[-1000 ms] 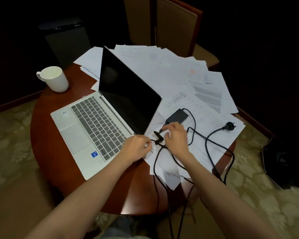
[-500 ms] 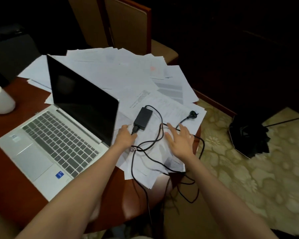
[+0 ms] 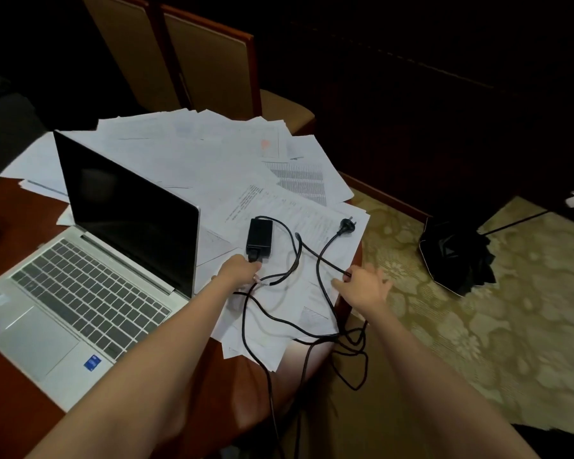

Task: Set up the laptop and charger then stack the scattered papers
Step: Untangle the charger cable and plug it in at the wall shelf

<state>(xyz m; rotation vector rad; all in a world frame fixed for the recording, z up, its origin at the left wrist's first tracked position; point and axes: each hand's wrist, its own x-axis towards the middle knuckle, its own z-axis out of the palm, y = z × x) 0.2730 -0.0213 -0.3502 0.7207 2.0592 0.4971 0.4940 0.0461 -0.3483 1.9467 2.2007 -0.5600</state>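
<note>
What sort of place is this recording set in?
Probably a hotel room or similar lounge: a round polished wooden table holding an open laptop and scattered papers, a padded wooden-framed chair, and patterned carpet.

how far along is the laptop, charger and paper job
Done: the laptop stands open on the table. In hand: the left hand grips the cord by the charger brick; the right hand meets the cord, grip unclear. Left: the wall plug lies loose on the papers, which lie scattered.
</note>
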